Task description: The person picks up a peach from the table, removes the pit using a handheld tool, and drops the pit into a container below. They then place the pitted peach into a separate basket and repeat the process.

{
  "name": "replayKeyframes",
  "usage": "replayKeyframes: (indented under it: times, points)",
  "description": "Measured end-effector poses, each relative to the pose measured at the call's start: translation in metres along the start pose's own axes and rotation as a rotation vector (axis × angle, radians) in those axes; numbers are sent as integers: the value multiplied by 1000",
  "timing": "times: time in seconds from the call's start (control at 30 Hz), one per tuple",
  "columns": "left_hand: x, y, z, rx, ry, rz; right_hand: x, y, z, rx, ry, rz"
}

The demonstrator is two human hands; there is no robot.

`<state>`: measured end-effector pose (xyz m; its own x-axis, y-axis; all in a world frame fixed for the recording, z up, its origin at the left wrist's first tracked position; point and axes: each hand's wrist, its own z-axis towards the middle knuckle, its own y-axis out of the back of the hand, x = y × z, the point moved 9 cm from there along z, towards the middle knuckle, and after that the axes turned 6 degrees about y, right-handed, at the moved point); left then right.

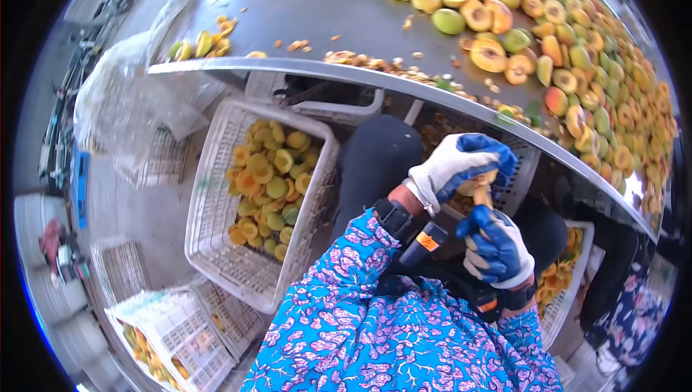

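My left hand (461,168), in a white glove with blue coating, is closed around a yellow apricot (484,178) over my lap, just below the table edge. My right hand (497,248), gloved alike, is just below it with curled fingers, its fingertips right at the lower end of the yellow piece. I cannot tell what the right fingers grip. A white crate (263,277) of apricot halves (270,183) stands left of my knee, and another white crate (569,305) with orange halves is at my right.
A metal table (324,10) ahead carries a large heap of apricots (577,68), with pits and scraps along its raised edge. Clear plastic wrap (122,96) hangs at the left. More crates (173,327) stand lower left. Another person's dark legs (609,284) are close at the right.
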<state>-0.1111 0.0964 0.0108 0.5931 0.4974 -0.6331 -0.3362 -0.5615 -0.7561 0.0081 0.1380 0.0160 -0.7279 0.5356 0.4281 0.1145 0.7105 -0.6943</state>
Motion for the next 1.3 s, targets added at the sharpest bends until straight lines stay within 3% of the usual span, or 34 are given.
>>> replayKeyframes:
  times: [0.07, 0.17, 0.27, 0.4, 0.5, 0.6, 0.73, 0.83, 0.93, 1.03, 1.13, 1.23, 1.3]
  points:
    - [-9, -4, -12, 15, 19, -50, 1, -13, 0, 56, 35, -26]
    - [-11, 3, -13, -3, -2, -71, -1, -9, 4, -123, 58, -185]
    - [-4, 8, -7, -39, 14, 13, -2, -8, 1, -108, 56, -157]
    - [-7, -4, -11, 51, 41, -40, -12, -18, -2, 133, -31, 322]
    - [1, 0, -4, 18, 19, 86, -5, -6, -5, -91, 81, -137]
    - [8, 2, 3, 8, -6, 152, -3, 1, -10, -137, 44, -172]
    - [8, -4, -5, 91, 36, 134, -23, -14, -9, 269, -116, 430]
    - [6, -4, -7, 106, 42, 140, -24, -12, -10, 308, -84, 395]
    - [7, -7, -6, 163, 57, -152, -21, -20, -7, 325, -57, 462]
    - [5, -2, 0, 120, 18, -134, -22, -19, 1, 331, -10, 525]
    - [8, 6, 6, 23, -33, -184, -18, -40, 3, 485, -49, 528]
    - [12, 21, 18, -176, -101, -199, -13, -31, 11, 339, -3, 486]
    - [7, 35, 10, -399, -155, 64, -10, -14, 14, 261, 40, 401]
